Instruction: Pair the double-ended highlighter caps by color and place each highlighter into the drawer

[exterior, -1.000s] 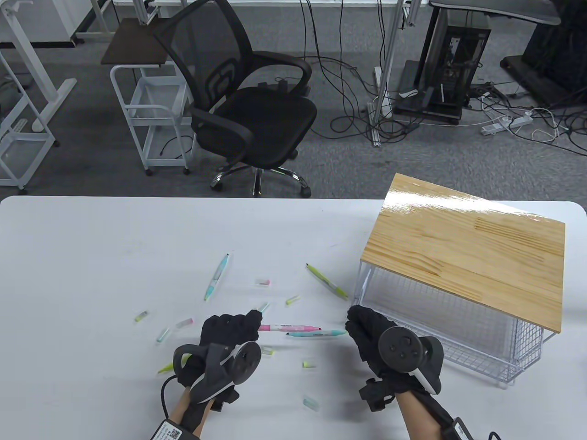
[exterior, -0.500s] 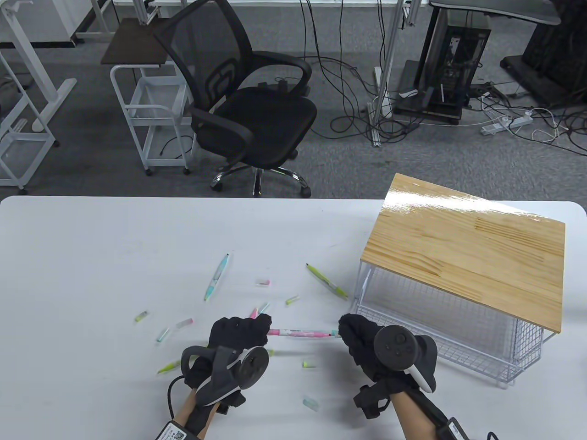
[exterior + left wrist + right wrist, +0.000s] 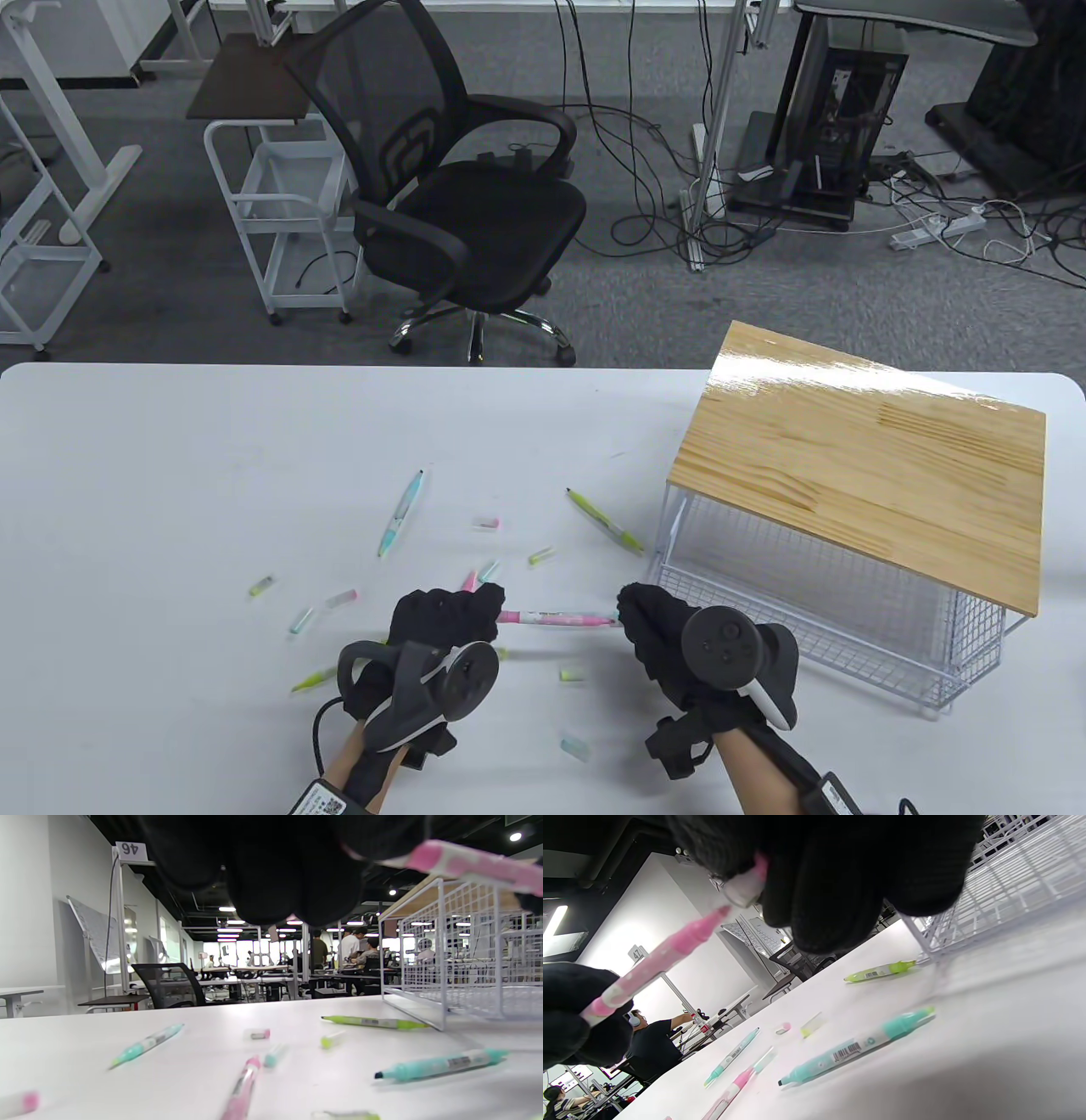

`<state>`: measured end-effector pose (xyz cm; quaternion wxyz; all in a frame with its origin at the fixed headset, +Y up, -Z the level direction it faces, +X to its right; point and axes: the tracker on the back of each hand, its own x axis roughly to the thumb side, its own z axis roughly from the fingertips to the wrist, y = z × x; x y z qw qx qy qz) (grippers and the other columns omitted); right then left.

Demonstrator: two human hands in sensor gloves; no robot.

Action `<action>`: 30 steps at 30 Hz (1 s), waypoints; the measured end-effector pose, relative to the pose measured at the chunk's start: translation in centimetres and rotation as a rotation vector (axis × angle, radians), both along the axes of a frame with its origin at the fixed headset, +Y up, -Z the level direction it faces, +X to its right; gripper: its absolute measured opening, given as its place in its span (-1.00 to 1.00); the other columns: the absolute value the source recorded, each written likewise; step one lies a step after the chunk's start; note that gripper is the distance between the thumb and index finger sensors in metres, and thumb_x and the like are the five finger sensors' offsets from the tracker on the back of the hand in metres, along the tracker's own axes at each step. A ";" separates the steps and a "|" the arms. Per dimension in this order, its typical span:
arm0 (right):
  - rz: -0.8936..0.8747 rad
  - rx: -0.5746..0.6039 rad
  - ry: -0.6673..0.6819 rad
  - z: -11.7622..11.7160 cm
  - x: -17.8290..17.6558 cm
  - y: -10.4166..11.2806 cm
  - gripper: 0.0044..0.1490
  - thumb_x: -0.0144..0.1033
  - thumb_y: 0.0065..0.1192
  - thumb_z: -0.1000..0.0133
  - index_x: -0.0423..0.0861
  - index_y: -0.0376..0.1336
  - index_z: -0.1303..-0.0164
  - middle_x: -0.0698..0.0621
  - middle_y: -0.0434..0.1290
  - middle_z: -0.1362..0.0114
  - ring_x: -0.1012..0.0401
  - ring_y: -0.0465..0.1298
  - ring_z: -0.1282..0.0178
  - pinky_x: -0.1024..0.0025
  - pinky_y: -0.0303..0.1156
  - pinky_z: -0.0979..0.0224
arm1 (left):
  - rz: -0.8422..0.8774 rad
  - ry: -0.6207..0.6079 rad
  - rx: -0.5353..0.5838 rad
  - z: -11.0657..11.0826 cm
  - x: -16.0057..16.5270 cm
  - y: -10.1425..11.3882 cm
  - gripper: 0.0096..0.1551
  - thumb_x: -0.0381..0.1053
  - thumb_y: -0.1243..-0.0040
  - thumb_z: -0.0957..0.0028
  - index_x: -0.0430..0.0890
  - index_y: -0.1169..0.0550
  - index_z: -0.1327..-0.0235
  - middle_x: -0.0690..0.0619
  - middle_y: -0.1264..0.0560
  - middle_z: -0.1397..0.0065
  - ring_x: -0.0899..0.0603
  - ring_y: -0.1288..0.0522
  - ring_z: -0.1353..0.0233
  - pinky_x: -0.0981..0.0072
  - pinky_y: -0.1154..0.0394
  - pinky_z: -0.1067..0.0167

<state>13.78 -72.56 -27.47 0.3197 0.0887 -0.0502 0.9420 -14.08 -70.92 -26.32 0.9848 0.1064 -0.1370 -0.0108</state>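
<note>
Since a second ago your two hands have drawn together and lifted the pink highlighter point(image 3: 556, 616) off the worktop point(image 3: 170, 475); the teal highlighter point(image 3: 855, 1048) that lay beside it stays down, under your hands. Your left hand point(image 3: 441, 618) has its fingers point(image 3: 271, 878) curled tight round the pen's 9 o'clock end. Your right hand point(image 3: 653, 620) pinches the 3 o'clock end, with a pink cap point(image 3: 745, 887) between its fingers point(image 3: 835, 891) at the pen's tip. The pen hangs level between both fists, clear of the worktop. The wire drawer point(image 3: 814, 611) under its wooden top sits at 3 o'clock, just beside your right hand. Loose caps and three more highlighters lie scattered toward 12 and 9 o'clock.
</note>
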 end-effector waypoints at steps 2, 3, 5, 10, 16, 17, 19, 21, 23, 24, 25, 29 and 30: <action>-0.010 -0.003 0.006 0.0 -0.1 -0.1 -0.46 -0.11 0.05 -0.23 -0.04 0.27 -0.38 -0.03 0.56 -0.20 0.19 0.67 0.03 0.12 0.57 -0.22 | 0.001 -0.003 0.001 0.0 0.0 0.0 -0.47 0.10 0.05 -0.17 0.22 -0.30 -0.45 0.29 -0.56 -0.32 0.02 -0.55 -0.37 -0.04 -0.43 -0.51; -0.013 -0.005 0.010 0.0 -0.2 -0.1 -0.46 -0.11 0.05 -0.24 -0.04 0.27 -0.39 -0.03 0.55 -0.20 0.18 0.67 0.03 0.12 0.57 -0.22 | 0.002 -0.004 0.001 0.0 0.1 0.0 -0.47 0.10 0.05 -0.17 0.22 -0.30 -0.46 0.29 -0.56 -0.32 0.03 -0.55 -0.37 -0.04 -0.43 -0.51; -0.021 -0.014 0.028 0.0 -0.3 -0.1 -0.46 -0.12 0.04 -0.24 -0.03 0.26 -0.40 -0.03 0.55 -0.22 0.17 0.67 0.01 0.11 0.56 -0.24 | 0.009 -0.007 -0.001 0.1 0.1 0.0 -0.47 0.10 0.05 -0.17 0.22 -0.30 -0.45 0.29 -0.56 -0.31 0.03 -0.55 -0.36 -0.03 -0.43 -0.50; -0.042 -0.054 0.113 -0.1 -0.5 -0.3 -0.33 -0.14 0.17 -0.22 -0.04 0.16 -0.55 -0.08 0.46 -0.39 0.08 0.61 -0.17 0.02 0.49 -0.36 | 0.011 -0.005 -0.007 0.1 0.2 -0.1 -0.47 0.10 0.06 -0.18 0.21 -0.30 -0.46 0.28 -0.57 -0.30 0.03 -0.56 -0.35 -0.02 -0.44 -0.50; 0.155 0.046 0.107 0.1 -1.1 0.0 -0.32 -0.27 0.29 -0.17 -0.03 0.18 -0.53 -0.02 0.48 -0.35 0.17 0.63 -0.11 0.11 0.53 -0.33 | 0.012 -0.012 -0.013 0.1 0.3 -0.1 -0.47 0.10 0.07 -0.18 0.21 -0.30 -0.46 0.28 -0.57 -0.29 0.03 -0.56 -0.33 -0.01 -0.44 -0.49; 0.190 0.064 0.110 0.2 -1.3 0.0 -0.33 -0.27 0.28 -0.17 -0.03 0.19 -0.52 -0.02 0.48 -0.34 0.17 0.63 -0.11 0.10 0.53 -0.33 | 0.008 -0.013 -0.011 0.2 0.4 -0.1 -0.47 0.10 0.07 -0.18 0.21 -0.30 -0.46 0.28 -0.57 -0.29 0.03 -0.56 -0.33 -0.01 -0.44 -0.49; 0.261 0.097 0.114 0.4 -1.5 0.0 -0.35 -0.24 0.22 -0.17 -0.03 0.19 -0.51 -0.02 0.49 -0.33 0.17 0.63 -0.10 0.10 0.53 -0.32 | 0.010 -0.017 -0.013 0.2 0.4 -0.2 -0.46 0.10 0.08 -0.18 0.20 -0.30 -0.46 0.28 -0.57 -0.28 0.04 -0.57 -0.32 0.00 -0.45 -0.48; 0.318 0.140 0.122 0.5 -1.7 0.0 -0.36 -0.23 0.17 -0.18 -0.04 0.19 -0.50 -0.01 0.49 -0.31 0.18 0.63 -0.08 0.11 0.53 -0.31 | 0.019 -0.020 -0.012 0.3 0.5 -0.1 -0.46 0.09 0.09 -0.18 0.19 -0.31 -0.46 0.27 -0.58 -0.26 0.04 -0.57 -0.30 0.00 -0.46 -0.47; 0.349 0.168 0.126 0.6 -1.9 0.0 -0.37 -0.23 0.13 -0.19 -0.05 0.19 -0.50 -0.03 0.49 -0.30 0.18 0.62 -0.06 0.10 0.52 -0.31 | 0.028 -0.025 -0.003 0.4 0.6 0.0 -0.46 0.09 0.09 -0.17 0.18 -0.32 -0.46 0.27 -0.59 -0.23 0.04 -0.58 -0.27 0.00 -0.47 -0.46; 0.371 0.185 0.131 0.6 -2.0 0.1 -0.37 -0.24 0.12 -0.19 -0.05 0.18 -0.50 -0.02 0.48 -0.30 0.18 0.61 -0.06 0.10 0.52 -0.31 | 0.031 -0.027 0.000 0.5 0.6 0.0 -0.46 0.09 0.10 -0.17 0.17 -0.32 -0.46 0.26 -0.59 -0.22 0.04 -0.58 -0.26 0.00 -0.47 -0.45; 0.391 0.200 0.136 0.6 -2.1 0.1 -0.38 -0.23 0.10 -0.19 -0.05 0.19 -0.50 -0.02 0.48 -0.30 0.18 0.61 -0.06 0.10 0.52 -0.31 | 0.034 -0.030 0.003 0.5 0.6 0.0 -0.46 0.08 0.10 -0.17 0.17 -0.33 -0.46 0.26 -0.60 -0.21 0.04 -0.59 -0.25 0.01 -0.47 -0.44; 0.462 0.244 0.170 0.8 -2.5 0.0 -0.39 -0.22 0.07 -0.18 -0.06 0.20 -0.48 -0.02 0.49 -0.27 0.20 0.61 -0.02 0.11 0.52 -0.30 | 0.051 -0.041 0.039 0.8 0.7 0.3 -0.47 0.06 0.11 -0.17 0.14 -0.34 -0.45 0.24 -0.60 -0.17 0.04 -0.59 -0.20 0.01 -0.49 -0.42; 0.468 0.254 0.174 0.9 -2.5 -0.1 -0.39 -0.22 0.06 -0.18 -0.05 0.20 -0.47 -0.02 0.49 -0.26 0.21 0.60 -0.01 0.12 0.53 -0.29 | 0.055 -0.041 0.048 0.9 0.7 0.4 -0.47 0.06 0.11 -0.17 0.14 -0.35 -0.45 0.23 -0.61 -0.16 0.03 -0.59 -0.19 0.01 -0.49 -0.41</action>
